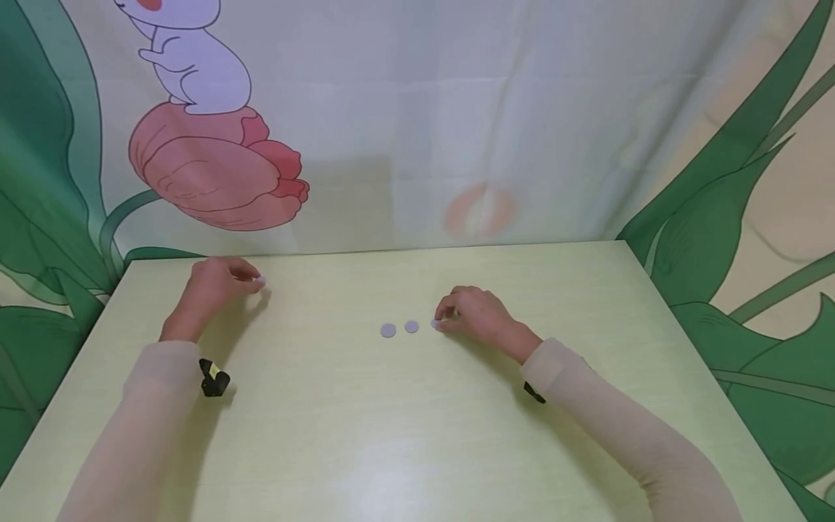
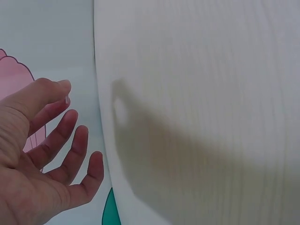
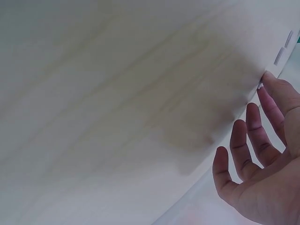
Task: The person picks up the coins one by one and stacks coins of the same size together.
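Two small pale lilac discs lie flat near the middle of the table, a left disc [image 1: 388,330] and a right disc [image 1: 412,326]. Just right of them, my right hand [image 1: 479,317] pinches a third disc [image 1: 435,324] between thumb and forefinger, its fingertips at the tabletop. The other fingers are spread loosely in the right wrist view. Over the table's far left part, my left hand [image 1: 218,290] pinches another disc [image 1: 262,280] by thumb and forefinger; in the left wrist view only the thin edge [image 2: 67,99] of it shows.
The pale wooden table [image 1: 339,420] ends at the back against a hanging printed cloth [image 1: 417,130] with a rabbit, a pink flower and green leaves. Black wrist devices, one at the left cuff [image 1: 214,378], sit on both sleeves.
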Motion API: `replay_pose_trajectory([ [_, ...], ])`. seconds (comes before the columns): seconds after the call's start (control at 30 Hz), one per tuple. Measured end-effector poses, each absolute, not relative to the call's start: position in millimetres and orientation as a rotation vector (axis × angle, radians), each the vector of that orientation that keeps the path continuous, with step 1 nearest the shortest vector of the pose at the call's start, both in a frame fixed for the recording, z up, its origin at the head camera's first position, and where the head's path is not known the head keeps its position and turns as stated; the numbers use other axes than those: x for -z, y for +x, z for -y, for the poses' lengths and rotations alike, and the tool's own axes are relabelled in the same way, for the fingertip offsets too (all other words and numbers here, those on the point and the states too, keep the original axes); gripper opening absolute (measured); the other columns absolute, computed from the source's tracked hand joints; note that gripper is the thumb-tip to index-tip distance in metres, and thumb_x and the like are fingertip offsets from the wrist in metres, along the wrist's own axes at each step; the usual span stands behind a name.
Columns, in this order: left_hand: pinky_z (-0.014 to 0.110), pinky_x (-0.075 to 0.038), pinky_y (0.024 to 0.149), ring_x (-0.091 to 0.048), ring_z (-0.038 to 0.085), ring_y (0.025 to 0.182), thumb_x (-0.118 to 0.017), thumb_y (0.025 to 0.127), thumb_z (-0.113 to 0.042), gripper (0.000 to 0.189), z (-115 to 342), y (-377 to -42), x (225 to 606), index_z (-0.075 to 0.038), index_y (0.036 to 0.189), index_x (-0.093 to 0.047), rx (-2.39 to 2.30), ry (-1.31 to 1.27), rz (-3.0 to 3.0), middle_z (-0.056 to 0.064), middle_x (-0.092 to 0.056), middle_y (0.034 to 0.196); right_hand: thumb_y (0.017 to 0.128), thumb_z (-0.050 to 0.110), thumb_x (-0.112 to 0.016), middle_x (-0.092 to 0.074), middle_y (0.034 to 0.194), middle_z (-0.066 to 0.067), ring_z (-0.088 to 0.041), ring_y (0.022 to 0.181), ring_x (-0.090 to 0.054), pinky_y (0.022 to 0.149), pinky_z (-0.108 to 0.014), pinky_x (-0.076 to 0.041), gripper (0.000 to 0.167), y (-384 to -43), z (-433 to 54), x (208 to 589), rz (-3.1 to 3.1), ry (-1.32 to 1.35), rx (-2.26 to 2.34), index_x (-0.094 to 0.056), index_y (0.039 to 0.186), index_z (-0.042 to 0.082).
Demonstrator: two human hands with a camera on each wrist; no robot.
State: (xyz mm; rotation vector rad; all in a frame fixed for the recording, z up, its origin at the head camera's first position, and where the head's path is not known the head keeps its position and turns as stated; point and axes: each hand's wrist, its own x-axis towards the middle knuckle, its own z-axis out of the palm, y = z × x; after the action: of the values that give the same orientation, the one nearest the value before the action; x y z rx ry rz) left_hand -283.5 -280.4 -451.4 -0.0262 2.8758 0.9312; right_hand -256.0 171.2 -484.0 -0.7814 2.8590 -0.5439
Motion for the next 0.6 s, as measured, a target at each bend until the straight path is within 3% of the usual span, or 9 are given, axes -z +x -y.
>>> replay_pose_trajectory([
  [0.6, 0.052, -0.048, 0.094, -0.058, 0.037, 0.113, -0.075, 0.093, -0.03, 0.031, 261.3, -281.4, 440.6, -0.006, 0.114, -0.074, -0.933, 0.122, -2.899, 0.02, -0.066, 0.12, 0.089, 0.029, -0.08, -0.066, 0.093, 0.006, -0.013, 0.087, -0.06, 0.076, -0.032, -0.05, 0.011, -257.3, -172.4, 485.9, -2.865, -0.794, 0.572, -0.08, 0.099, 0.023],
])
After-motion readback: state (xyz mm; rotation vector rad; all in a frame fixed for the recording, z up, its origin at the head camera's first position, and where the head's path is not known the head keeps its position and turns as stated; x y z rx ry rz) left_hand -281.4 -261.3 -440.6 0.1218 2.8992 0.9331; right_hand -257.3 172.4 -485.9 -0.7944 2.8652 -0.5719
